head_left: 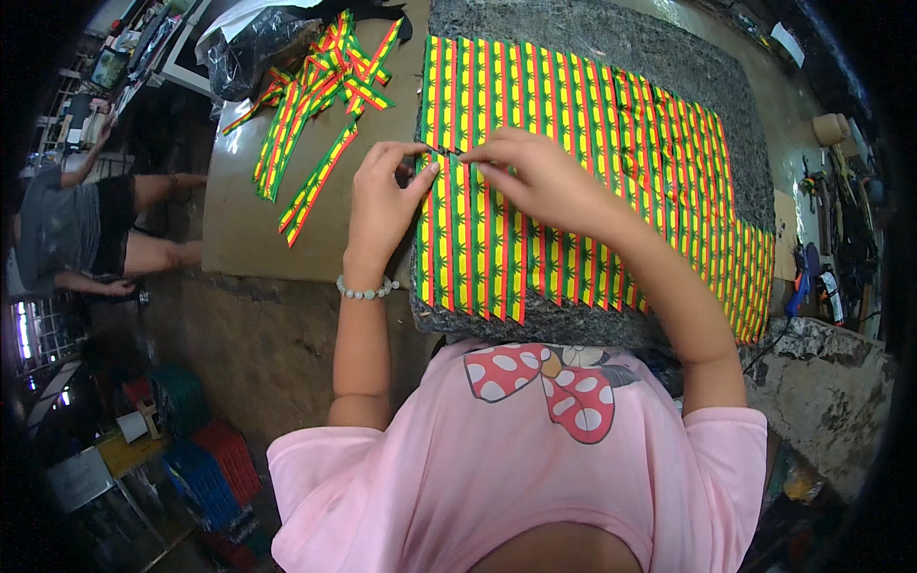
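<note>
Rows of ribbon strips [564,105] in green, yellow and red with dark leaf shapes lie side by side on a dark, rough-topped board [669,38]. At the left end of the rows, my left hand [387,196] pinches the edge of a ribbon strip [441,220] between thumb and fingers. My right hand [540,181] is close beside it, thumb and forefinger closed on the same area, where the upper and lower rows meet. The fingers partly hide what lies between their tips.
Loose ribbon strips [330,86] are heaped on the brown tabletop [239,229] to the left, near a dark plastic bag [253,57]. Another person [76,229] stands at the far left. Stacked coloured stools [215,458] stand below. Tools [812,258] lie at the right.
</note>
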`<action>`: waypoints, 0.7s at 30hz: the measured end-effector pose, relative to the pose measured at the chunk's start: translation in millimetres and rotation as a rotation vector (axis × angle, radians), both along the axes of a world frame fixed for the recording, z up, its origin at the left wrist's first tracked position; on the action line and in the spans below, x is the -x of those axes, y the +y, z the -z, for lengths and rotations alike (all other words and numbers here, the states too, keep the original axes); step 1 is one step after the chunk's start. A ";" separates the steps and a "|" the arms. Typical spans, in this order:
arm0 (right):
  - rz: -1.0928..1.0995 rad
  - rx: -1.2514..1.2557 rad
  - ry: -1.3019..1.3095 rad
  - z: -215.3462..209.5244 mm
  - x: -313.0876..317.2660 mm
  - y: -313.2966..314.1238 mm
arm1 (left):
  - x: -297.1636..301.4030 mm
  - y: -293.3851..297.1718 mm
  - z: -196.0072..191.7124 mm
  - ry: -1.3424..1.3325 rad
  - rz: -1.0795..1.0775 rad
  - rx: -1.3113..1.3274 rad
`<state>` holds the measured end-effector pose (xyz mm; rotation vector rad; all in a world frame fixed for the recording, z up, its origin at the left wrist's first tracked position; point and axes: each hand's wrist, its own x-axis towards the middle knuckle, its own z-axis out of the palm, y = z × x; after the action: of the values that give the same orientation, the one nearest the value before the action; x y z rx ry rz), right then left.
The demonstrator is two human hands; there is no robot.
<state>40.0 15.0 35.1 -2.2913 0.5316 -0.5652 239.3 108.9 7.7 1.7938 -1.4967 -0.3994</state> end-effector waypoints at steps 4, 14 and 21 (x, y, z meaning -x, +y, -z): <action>0.000 0.071 0.096 22.8 -43.4 -10.1 | -4.0 -3.7 0.9 0.181 -0.047 -0.019; -0.078 -0.096 0.124 25.8 -57.4 -31.5 | -10.4 -3.3 9.9 0.098 0.024 0.103; -0.279 -0.293 0.115 17.3 -59.1 -45.0 | -15.2 6.0 3.0 0.544 0.068 -0.114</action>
<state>99.1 -30.0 17.8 -2.0768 0.3158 -0.2043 254.5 114.9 4.7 1.5497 -1.1646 -0.9388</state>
